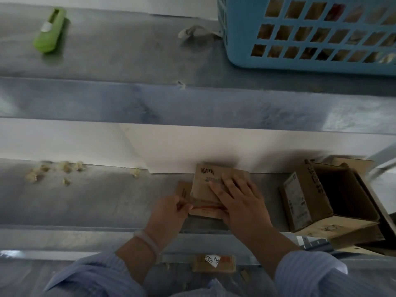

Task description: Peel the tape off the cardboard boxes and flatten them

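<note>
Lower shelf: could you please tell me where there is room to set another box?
Widest bare patch: between the tape scraps on the left and the small box at your left hand. The upper shelf is free between the green plastic tool and the crumpled tape by the blue basket. Right of your right hand it is crowded by the open cardboard box.

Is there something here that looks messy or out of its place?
Yes. Small yellowish scraps lie scattered on the left of the table, and a crumpled wad lies on the upper shelf beside the blue basket. Both look like loose litter. A cardboard piece lies below the table's near edge, perhaps fallen.
</note>
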{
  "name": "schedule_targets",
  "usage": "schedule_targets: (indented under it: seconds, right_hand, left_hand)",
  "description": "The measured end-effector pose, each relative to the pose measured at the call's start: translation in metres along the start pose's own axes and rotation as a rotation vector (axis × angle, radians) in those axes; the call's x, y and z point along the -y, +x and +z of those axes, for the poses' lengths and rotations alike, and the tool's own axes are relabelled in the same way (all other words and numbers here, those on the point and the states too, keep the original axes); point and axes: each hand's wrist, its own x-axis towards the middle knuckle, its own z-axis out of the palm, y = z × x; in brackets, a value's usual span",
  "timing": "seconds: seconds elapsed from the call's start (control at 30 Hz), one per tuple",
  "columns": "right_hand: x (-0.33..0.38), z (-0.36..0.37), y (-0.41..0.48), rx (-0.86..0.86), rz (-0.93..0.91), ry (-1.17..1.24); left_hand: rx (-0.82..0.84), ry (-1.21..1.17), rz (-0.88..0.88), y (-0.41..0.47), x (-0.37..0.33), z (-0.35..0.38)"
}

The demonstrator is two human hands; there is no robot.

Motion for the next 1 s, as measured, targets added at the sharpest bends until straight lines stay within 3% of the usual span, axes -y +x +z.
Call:
schedule_targets:
  seconds: [0.07, 0.17, 0.27, 0.4, 0.57, 0.77, 1.0]
  right_hand:
    - [0.001, 0.003, -0.003, 0.001, 0.013, 0.011]
    - [0.002, 0.006, -0.004, 0.006, 0.014, 0.033]
    - [0.002, 0.007, -0.005, 0.000, 0.015, 0.031]
    - [0.001, 0.006, -0.005, 0.004, 0.012, 0.034]
    - [0.000, 0.007, -0.005, 0.023, 0.009, 0.042]
    - [0.001, 0.007, -0.005, 0.043, 0.021, 0.052]
    - [0.002, 0.005, -0.004, 0.039, 0.031, 0.071]
  left_hand:
    - [0.076, -0.067, -0.043, -0.001, 0.003, 0.004]
    - [0.184, -0.392, -0.175, -0.002, 0.005, 0.002]
    - [0.258, -0.505, -0.136, -0.006, 0.003, -0.014]
    - [0.056, -0.362, 0.007, -0.003, 0.004, -0.022]
    - [-0.187, -0.323, 0.064, 0.001, -0.007, -0.011]
    - [-0.014, -0.264, 0.205, 0.012, -0.008, -0.026]
    - [0.086, 0.094, 0.412, 0.015, -0.010, -0.043]
